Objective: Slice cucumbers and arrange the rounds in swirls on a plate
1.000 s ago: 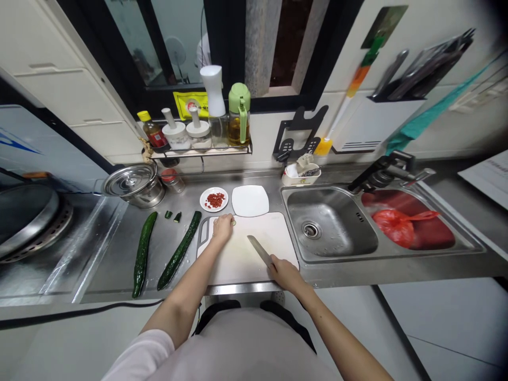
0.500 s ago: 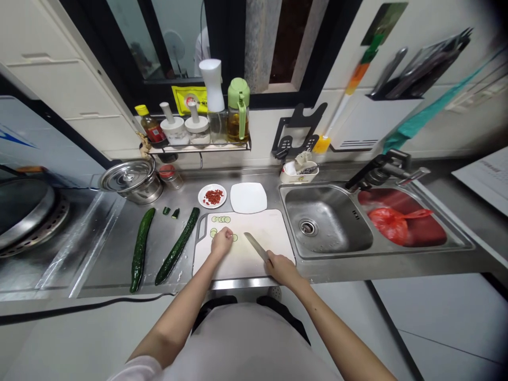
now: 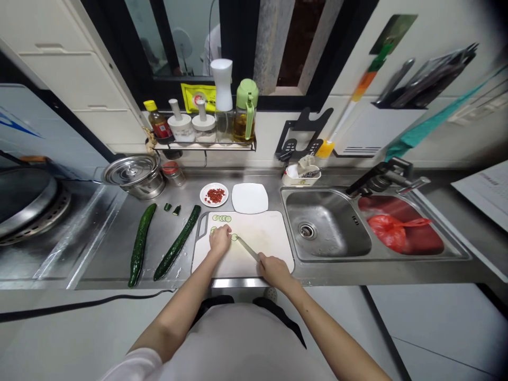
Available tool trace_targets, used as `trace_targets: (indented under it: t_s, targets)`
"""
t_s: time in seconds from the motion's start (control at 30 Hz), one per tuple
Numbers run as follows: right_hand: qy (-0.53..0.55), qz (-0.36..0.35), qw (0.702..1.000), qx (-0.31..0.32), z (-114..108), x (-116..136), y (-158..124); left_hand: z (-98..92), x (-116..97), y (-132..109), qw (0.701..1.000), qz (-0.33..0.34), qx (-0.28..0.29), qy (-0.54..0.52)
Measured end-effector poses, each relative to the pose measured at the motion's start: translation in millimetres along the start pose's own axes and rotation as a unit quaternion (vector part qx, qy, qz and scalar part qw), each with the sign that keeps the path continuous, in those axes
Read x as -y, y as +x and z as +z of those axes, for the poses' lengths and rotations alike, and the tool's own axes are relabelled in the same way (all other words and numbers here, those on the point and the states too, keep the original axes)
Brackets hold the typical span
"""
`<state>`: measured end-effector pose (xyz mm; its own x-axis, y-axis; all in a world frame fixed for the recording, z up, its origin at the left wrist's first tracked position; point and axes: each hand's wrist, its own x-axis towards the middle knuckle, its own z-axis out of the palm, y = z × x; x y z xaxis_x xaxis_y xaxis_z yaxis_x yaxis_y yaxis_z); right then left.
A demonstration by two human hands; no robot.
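Observation:
My left hand (image 3: 219,239) rests curled on the white cutting board (image 3: 262,238), fingers closed over cucumber slices that are mostly hidden under it. A row of thin cucumber slices (image 3: 221,218) lies along the board's far edge, and one slice (image 3: 234,237) sits just right of my fingers. In my right hand (image 3: 273,270) is a knife (image 3: 248,248), gripped by the handle, with the blade's tip reaching that slice beside my left fingers.
Two whole cucumbers (image 3: 138,244) (image 3: 177,242) and two cut ends (image 3: 172,208) lie left of the board. A dish of chopped red chilli (image 3: 214,194) and a white plate (image 3: 250,198) sit behind it. The sink (image 3: 327,230) is right; a lidded pot (image 3: 134,175) and stove left.
My left hand drew back from the board's far edge, leaving a row of slices there. The knife has swung left until its tip meets the slices by my left fingers.

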<state>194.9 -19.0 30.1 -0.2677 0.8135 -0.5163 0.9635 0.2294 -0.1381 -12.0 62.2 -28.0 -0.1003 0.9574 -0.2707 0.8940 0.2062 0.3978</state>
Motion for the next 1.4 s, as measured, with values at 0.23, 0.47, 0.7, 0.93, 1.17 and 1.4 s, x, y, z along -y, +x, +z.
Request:
trace_targets:
  t_s: [0.23, 0.47, 0.7, 0.93, 1.17, 1.4]
  targets:
    - [-0.010, -0.006, 1.000, 0.001, -2.8, 0.1, 1.3, -2.1, 0.8, 2.6, 1.000, 0.000, 0.010, 0.011]
    - [-0.015, -0.004, 1.000, 0.014, -8.6, 1.3, 3.7, -1.5, 1.7, 4.6, 1.000, -0.001, 0.015, 0.021]
    - [-0.025, -0.018, 0.999, 0.031, -14.4, -0.5, 7.7, 0.1, 2.2, 8.0, 0.999, -0.009, 0.026, 0.022]
    - [-0.039, -0.029, 0.999, 0.021, -15.2, -1.0, 12.7, 0.0, 2.0, 9.2, 0.999, -0.016, 0.031, 0.019]
    - [-0.042, -0.029, 0.998, 0.031, -20.1, 0.9, 15.5, 0.7, 2.5, 9.2, 0.999, -0.021, 0.034, 0.012]
    - [-0.052, -0.032, 0.998, 0.026, -21.4, 4.6, 17.4, 1.1, 2.3, 10.4, 0.999, -0.024, 0.029, 0.003]
